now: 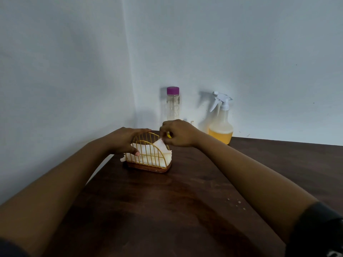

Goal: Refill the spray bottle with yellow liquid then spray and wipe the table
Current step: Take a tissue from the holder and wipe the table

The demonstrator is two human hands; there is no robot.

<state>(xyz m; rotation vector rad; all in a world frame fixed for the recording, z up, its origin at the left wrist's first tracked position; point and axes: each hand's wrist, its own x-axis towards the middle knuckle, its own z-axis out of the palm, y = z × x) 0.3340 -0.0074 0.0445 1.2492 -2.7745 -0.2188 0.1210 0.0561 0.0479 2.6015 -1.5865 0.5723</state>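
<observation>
I am facing a corner where two plain, pale walls meet: the left wall (61,71) and the back wall (241,52), joined by a straight vertical seam. Against them stands a dark brown wooden table (167,210), its far edge along the back wall and its left edge running beside the left wall. The light is dim and cool, brightest low on the back wall, with soft shadows there.

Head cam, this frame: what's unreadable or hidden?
- Small white object by the wall: mostly hidden behind the right hand.
- Yellow item under that hand: fingers cover it.
- Clear bottle: base hidden by the same hand, contents unclear.
- Specks on the table: too small to identify.
</observation>
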